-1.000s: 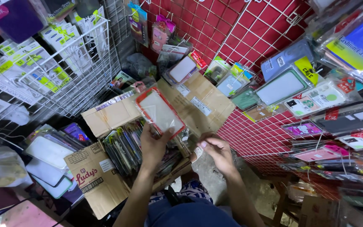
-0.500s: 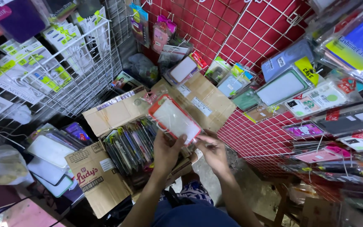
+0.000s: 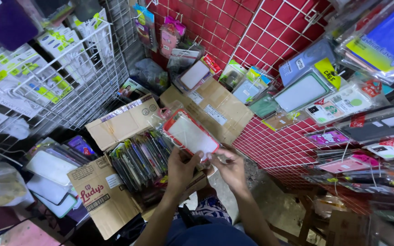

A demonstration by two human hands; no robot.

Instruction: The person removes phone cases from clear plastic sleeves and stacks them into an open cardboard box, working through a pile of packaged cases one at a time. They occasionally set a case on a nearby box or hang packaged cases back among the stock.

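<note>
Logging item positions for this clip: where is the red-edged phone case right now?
In the head view, the red-edged phone case sits centre frame, held by the left hand and right hand, just above the open cardboard box of packaged cases.

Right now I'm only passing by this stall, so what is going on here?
A person is holding a red-edged phone case in a clear packet with both hands: the left hand grips its lower edge, the right hand pinches the corner. Below sits an open cardboard box packed with upright packets. More packaged cases hang on the red wire grid.
</note>
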